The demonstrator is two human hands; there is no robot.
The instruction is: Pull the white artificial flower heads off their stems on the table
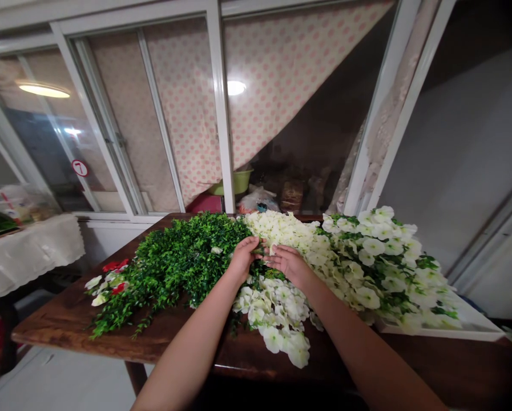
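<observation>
My left hand point(242, 258) and my right hand point(289, 265) meet over the middle of the table. My left thumb and fingers close on a thin greenish flower stem point(261, 250). The right fingers reach in from the other side and pinch at the same stem; their exact grip is partly hidden. Below my hands a bunch of white artificial flowers point(281, 311) spreads toward the table's near edge. A heap of green artificial foliage point(187, 260) lies left of my left hand. Cream-white blossoms point(287, 228) are piled just behind my hands.
Larger white flowers point(384, 257) lie on the right, partly over a white tray point(474, 325). Red and white flowers point(114, 277) sit at the left of the wooden table point(84, 314). Behind are sliding windows point(219, 114) with a dotted curtain. A cloth-covered table point(33, 251) stands at left.
</observation>
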